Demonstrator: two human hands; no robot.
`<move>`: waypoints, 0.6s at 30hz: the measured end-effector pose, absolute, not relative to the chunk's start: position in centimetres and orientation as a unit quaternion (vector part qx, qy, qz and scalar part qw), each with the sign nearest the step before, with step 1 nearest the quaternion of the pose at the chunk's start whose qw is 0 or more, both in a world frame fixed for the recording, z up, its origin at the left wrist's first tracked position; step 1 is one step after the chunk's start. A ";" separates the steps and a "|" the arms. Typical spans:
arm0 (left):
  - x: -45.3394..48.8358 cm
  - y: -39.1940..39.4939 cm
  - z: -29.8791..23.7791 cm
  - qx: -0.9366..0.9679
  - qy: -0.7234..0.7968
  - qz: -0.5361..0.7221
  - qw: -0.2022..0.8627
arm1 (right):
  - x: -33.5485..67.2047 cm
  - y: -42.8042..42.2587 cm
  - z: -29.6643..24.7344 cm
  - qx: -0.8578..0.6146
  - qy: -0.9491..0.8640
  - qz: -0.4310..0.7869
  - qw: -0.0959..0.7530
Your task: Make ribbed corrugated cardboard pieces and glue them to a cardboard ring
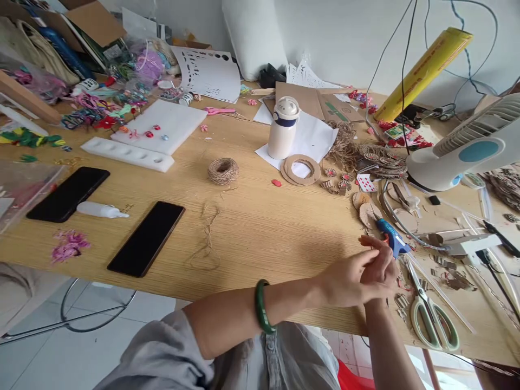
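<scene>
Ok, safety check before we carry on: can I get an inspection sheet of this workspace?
Surface: wooden tabletop, cardboard scraps at right.
Job's things: blue hot glue gun, green-handled scissors and clear glue sticks nearby.
Clutter: two black phones, twine ball, white fan.
Hands: left hand and right hand clasped together beside the glue gun.
Cables: black cables hanging at the far right.
Surroundings: white wall, tiled floor.
</scene>
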State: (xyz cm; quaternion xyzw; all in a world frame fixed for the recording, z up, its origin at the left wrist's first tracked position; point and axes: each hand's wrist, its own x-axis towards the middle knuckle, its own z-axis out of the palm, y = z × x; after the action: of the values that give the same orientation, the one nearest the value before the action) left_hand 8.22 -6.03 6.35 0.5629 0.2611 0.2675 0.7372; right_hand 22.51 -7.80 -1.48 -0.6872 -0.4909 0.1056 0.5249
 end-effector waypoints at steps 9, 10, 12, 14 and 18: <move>-14.3 -1.9 3.8 0.640 0.641 0.386 0.175 | 19.4 -5.9 -0.4 -0.714 -0.533 0.127 0.436; -16.1 -2.2 3.4 0.630 0.690 0.338 0.113 | 19.2 -5.6 -0.2 -0.715 -0.537 0.131 0.428; -18.4 -2.9 2.5 0.624 0.736 0.255 0.061 | 18.7 -4.8 0.2 -0.711 -0.535 0.151 0.431; -19.0 -3.6 1.8 0.644 0.731 0.218 0.054 | 18.0 -3.9 0.7 -0.689 -0.514 0.214 0.464; -17.1 -4.1 2.2 0.649 0.695 0.309 0.008 | 15.6 -2.6 2.0 -0.560 -0.407 0.457 0.558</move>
State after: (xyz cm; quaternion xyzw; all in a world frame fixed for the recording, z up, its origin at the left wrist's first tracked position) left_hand -17.07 -4.13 2.15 0.6489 0.6954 0.3086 0.0079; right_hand 15.64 -2.60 1.98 -0.5605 -0.4071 0.4568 0.5580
